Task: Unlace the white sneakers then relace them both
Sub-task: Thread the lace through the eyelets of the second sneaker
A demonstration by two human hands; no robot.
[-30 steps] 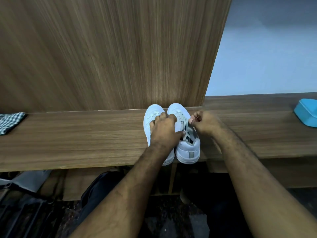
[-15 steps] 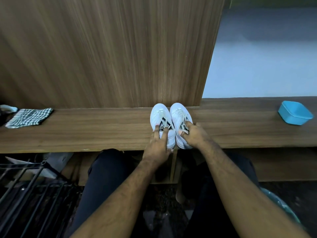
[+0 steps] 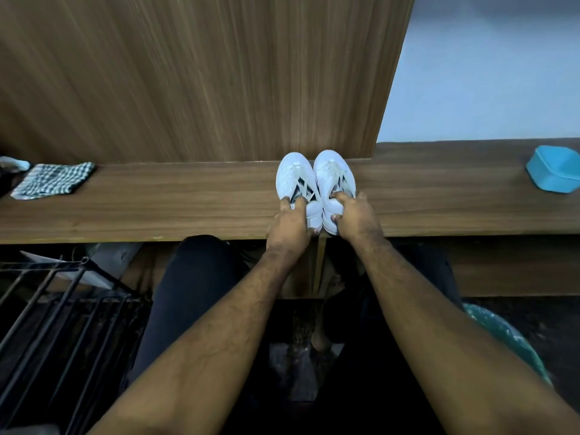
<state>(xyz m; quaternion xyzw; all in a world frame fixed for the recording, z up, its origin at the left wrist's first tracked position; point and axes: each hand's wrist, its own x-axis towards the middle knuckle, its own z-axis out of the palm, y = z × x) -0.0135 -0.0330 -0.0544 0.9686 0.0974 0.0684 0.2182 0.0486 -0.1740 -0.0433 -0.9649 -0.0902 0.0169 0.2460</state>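
Against the brown wood-grain bench [image 3: 157, 202], my left hand [image 3: 290, 227] and right hand [image 3: 353, 215] have dropped the laces and now grip both white lace-up sneakers' [image 3: 332, 171] heels; both look laced, so nearly finished

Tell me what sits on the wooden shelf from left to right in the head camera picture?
Checked cloth → left white sneaker with the left hand on its heel → right white sneaker with the right hand on its heel → blue plastic tub.
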